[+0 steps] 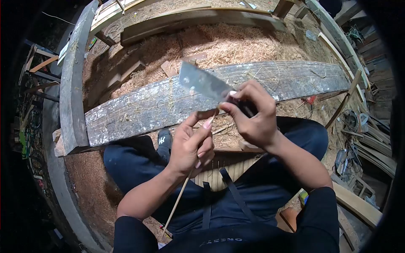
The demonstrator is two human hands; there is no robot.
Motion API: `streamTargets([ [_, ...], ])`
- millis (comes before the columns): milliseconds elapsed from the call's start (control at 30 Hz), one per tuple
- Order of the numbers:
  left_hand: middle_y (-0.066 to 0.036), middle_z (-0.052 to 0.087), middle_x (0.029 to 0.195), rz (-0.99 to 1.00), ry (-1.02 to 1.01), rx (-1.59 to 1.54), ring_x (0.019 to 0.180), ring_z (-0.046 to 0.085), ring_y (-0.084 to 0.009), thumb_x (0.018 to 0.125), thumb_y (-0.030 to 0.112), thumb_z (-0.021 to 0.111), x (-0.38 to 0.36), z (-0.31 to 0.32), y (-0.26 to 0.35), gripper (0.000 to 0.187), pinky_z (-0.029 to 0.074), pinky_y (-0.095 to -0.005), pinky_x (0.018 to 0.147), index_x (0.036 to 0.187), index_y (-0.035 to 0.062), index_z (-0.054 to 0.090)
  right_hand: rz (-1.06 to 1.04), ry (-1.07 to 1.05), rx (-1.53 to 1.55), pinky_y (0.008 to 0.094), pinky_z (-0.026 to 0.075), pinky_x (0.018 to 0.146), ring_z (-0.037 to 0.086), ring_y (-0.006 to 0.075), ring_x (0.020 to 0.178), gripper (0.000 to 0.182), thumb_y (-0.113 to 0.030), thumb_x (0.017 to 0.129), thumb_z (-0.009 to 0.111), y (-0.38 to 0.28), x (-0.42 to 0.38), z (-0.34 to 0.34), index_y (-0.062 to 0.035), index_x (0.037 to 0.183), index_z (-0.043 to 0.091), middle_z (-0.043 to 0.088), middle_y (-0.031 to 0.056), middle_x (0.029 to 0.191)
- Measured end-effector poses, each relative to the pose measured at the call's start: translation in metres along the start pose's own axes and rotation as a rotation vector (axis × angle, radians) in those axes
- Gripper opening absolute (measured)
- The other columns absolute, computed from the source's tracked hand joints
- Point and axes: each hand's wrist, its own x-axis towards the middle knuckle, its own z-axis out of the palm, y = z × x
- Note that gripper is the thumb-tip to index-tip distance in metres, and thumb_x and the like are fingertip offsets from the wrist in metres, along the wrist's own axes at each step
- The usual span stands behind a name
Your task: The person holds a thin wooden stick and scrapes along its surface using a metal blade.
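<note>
Right hand (253, 118) fingers grip the knife (206, 84); left hand (192, 145) fingers pinch 1 thin stick (179, 198) just below the blade. Best to shave away from fingertips, shallow angle.

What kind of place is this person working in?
It looks like a rough woodworking or bamboo-craft workshop. Wood shavings cover the ground, a worn plank serves as a bench, and the right hand holds a broad knife against a thin stick gripped by the left hand.
</note>
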Motion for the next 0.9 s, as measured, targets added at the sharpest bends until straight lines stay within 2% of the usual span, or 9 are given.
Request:
streamTargets([
  [67,0.001,0.038,0.052,-0.005,0.046,0.002,0.034,0.030,-0.0084,0.107,0.019,0.048,-0.001,-0.018,-0.017,0.027,0.028,-0.0238,0.035,0.131,0.0074,0.051,-0.159,-0.043,0.071,0.0332,0.049,0.056,0.061,0.0227,0.066,0.025,-0.007,0.075,0.084,-0.018,-0.006,0.006,0.0004,0.086,0.063,0.059,0.0122,0.079],
  [133,0.002,0.037,0.051,-0.022,0.119,0.016,0.033,0.029,-0.0083,0.107,0.019,0.048,-0.001,-0.020,-0.017,0.030,0.027,-0.0242,0.034,0.135,0.0083,0.048,-0.115,-0.085,0.123,0.0332,0.050,0.057,0.062,0.0223,0.068,0.026,-0.009,0.075,0.085,-0.026,-0.010,0.007,0.0004,0.086,0.064,0.060,0.0118,0.080],
  [267,0.001,0.039,0.051,0.003,0.008,0.001,0.035,0.032,-0.0085,0.106,0.018,0.050,0.001,-0.003,0.000,0.019,0.028,-0.0239,0.035,0.120,0.0082,0.057,-0.021,-0.064,-0.032,0.0326,0.050,0.057,0.062,0.0198,0.066,0.027,-0.011,0.077,0.085,-0.006,-0.002,0.000,0.0008,0.085,0.063,0.059,0.0112,0.082],
  [333,0.000,0.039,0.052,0.008,0.082,0.031,0.035,0.032,-0.0086,0.104,0.015,0.052,-0.002,-0.012,-0.008,0.012,0.028,-0.0244,0.034,0.112,0.0085,0.058,-0.087,-0.061,0.124,0.0329,0.050,0.056,0.060,0.0195,0.065,0.026,-0.011,0.076,0.085,-0.026,-0.009,0.007,0.0008,0.084,0.063,0.058,0.0107,0.080],
  [367,0.000,0.040,0.053,0.062,0.009,0.046,0.035,0.032,-0.0088,0.102,0.010,0.053,0.001,-0.012,-0.009,0.006,0.027,-0.0248,0.034,0.107,0.0087,0.056,-0.107,-0.054,0.107,0.0332,0.049,0.055,0.060,0.0201,0.063,0.026,-0.012,0.077,0.085,-0.020,-0.009,0.008,0.0010,0.083,0.063,0.056,0.0106,0.080],
  [533,-0.001,0.041,0.054,0.013,0.169,-0.053,0.035,0.032,-0.0098,0.100,0.005,0.051,0.013,-0.004,-0.003,0.004,0.027,-0.0250,0.034,0.101,0.0087,0.052,0.007,-0.134,-0.035,0.0342,0.049,0.054,0.061,0.0228,0.063,0.030,-0.020,0.080,0.084,-0.013,-0.005,0.005,0.0011,0.086,0.063,0.058,0.0109,0.084],
  [667,0.003,0.037,0.052,0.026,0.169,-0.032,0.032,0.027,-0.0071,0.105,0.012,0.045,0.011,0.001,-0.002,0.017,0.025,-0.0226,0.031,0.117,0.0067,0.056,-0.033,-0.115,-0.042,0.0329,0.049,0.056,0.063,0.0219,0.065,0.028,-0.019,0.081,0.083,-0.004,0.005,0.000,0.0003,0.086,0.063,0.059,0.0103,0.084],
  [767,0.004,0.035,0.050,0.051,0.046,0.102,0.033,0.026,-0.0034,0.107,0.016,0.047,0.001,0.000,0.000,0.034,0.024,-0.0210,0.031,0.138,0.0046,0.051,0.134,0.062,-0.122,0.0299,0.050,0.060,0.064,0.0184,0.068,0.026,-0.017,0.082,0.083,0.022,0.016,-0.017,-0.0008,0.084,0.063,0.059,0.0091,0.080],
  [900,0.003,0.036,0.050,0.049,0.087,0.041,0.032,0.027,-0.0043,0.105,0.015,0.047,0.001,-0.001,0.006,0.033,0.024,-0.0211,0.031,0.136,0.0034,0.051,0.228,0.136,-0.027,0.0270,0.050,0.065,0.065,0.0128,0.073,0.024,-0.016,0.086,0.081,0.022,0.017,-0.016,-0.0017,0.087,0.061,0.064,0.0074,0.080],
])
